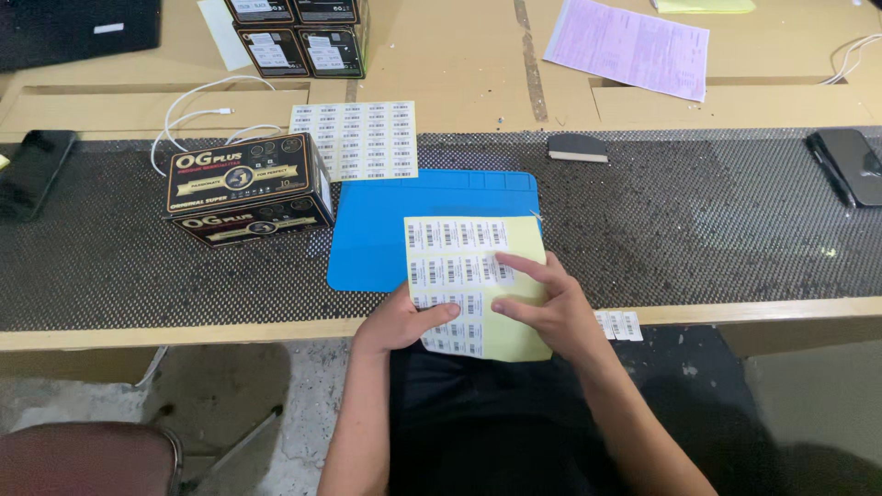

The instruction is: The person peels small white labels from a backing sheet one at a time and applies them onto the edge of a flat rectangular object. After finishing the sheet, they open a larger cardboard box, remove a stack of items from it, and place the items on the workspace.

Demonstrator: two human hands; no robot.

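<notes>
Left hand fingers pinch the label sheet at its lower left edge; right hand fingers lie spread on it, forefinger tip touching a label, sheet's long axis running away from the body

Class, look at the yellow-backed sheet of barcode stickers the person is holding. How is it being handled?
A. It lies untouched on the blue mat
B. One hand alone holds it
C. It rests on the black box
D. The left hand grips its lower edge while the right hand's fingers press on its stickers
D: the left hand grips the lower edge of the yellow-backed sheet of barcode stickers while the right hand lays its fingers on the stickers.
</notes>
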